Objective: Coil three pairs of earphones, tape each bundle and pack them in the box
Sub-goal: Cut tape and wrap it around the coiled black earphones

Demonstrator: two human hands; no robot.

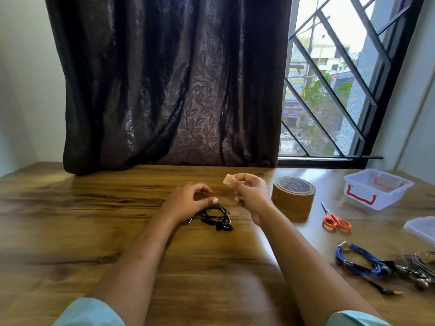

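We count three pairs of earphones on the wooden table point(94, 208): one black pair point(217, 217), coiled in the middle, and a blue pair point(360, 261) and a grey pair point(417, 270) lying together at the near right edge. There is one roll of brown tape point(293, 200) standing right of centre, and one pair of orange scissors point(334, 218) just right of it. One clear box point(376, 189) with red handles sits at the far right, and its one lid point(421, 228) lies nearer.

The right hand point(251, 196) is raised above the table and pinches one small piece of tape point(227, 180) between fingertip and thumb. Its other fingers are curled in.

The left hand point(188, 201) is loosely curled just left of the black pair. Its thumb tip is at the top of the coil, but we cannot tell whether it grips the coil or only touches it.
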